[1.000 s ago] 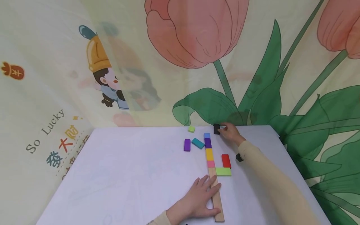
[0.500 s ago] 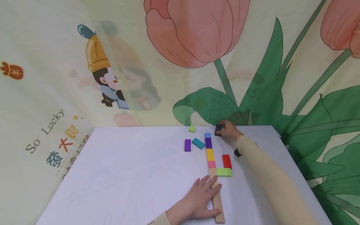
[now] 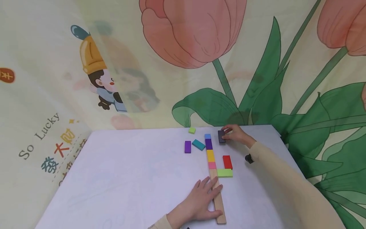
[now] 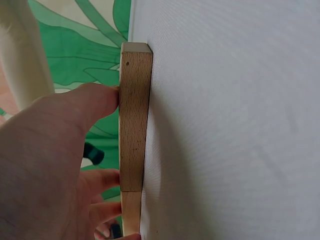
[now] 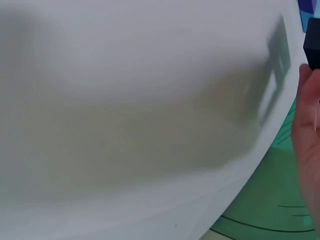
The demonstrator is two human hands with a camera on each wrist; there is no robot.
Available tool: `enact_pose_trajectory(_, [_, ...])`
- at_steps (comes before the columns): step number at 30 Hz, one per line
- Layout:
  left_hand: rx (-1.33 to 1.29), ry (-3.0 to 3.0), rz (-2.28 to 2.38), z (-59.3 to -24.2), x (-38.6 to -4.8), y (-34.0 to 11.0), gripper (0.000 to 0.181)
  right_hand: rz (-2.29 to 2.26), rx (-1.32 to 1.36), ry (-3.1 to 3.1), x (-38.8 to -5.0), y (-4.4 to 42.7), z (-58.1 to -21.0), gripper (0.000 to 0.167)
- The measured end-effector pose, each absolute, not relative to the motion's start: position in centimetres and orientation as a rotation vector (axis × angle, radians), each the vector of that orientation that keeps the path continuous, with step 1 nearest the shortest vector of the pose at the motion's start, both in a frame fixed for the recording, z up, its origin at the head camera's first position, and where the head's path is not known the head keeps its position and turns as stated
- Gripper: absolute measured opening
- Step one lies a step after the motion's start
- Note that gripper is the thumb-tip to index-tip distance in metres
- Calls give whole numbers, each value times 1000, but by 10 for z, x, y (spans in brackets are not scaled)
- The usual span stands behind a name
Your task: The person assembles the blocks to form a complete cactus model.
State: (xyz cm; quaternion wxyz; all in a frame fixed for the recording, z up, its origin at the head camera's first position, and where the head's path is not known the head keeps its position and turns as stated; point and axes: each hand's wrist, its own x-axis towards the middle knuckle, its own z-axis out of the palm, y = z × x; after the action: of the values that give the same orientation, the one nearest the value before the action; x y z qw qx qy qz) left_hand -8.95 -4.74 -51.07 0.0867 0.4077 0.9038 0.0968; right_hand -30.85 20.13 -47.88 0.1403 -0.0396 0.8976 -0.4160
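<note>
At the far side of the table, my right hand (image 3: 238,134) pinches a black block (image 3: 221,137) between thumb and fingers; the block also shows at the right wrist view's edge. My left hand (image 3: 200,201) lies with spread fingers on the bare wooden blocks (image 3: 219,208). In the left wrist view, two wooden pieces (image 4: 134,120) meet end to end under that hand. Continuing the line away from me are a pink block (image 3: 212,165), a yellow block (image 3: 210,156), a dark purple block (image 3: 209,144) and a light blue block (image 3: 207,136).
Right of the line lie a lime block (image 3: 225,173), touching it, and a red block (image 3: 227,162). To its left are a teal block (image 3: 198,144), a purple block (image 3: 187,147) and a small green block (image 3: 192,130). A printed curtain (image 3: 160,95) hangs behind the white table (image 3: 123,178).
My right hand has drawn the black block slightly nearer from the table's far edge, and its broad face now shows more. The left hand has stayed on the wooden blocks.
</note>
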Motion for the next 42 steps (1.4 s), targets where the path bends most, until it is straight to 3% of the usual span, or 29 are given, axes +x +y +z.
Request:
enact_pose_trajectory(12, [1206,2692,301,-510,-88,-45,75,-1082,-161,2563,-276,213,-492,43])
enact_pose_trajectory(42, [1221,2721,303,-513,-87,-46,76,-1045,-148,2512,-267,210,-492,46])
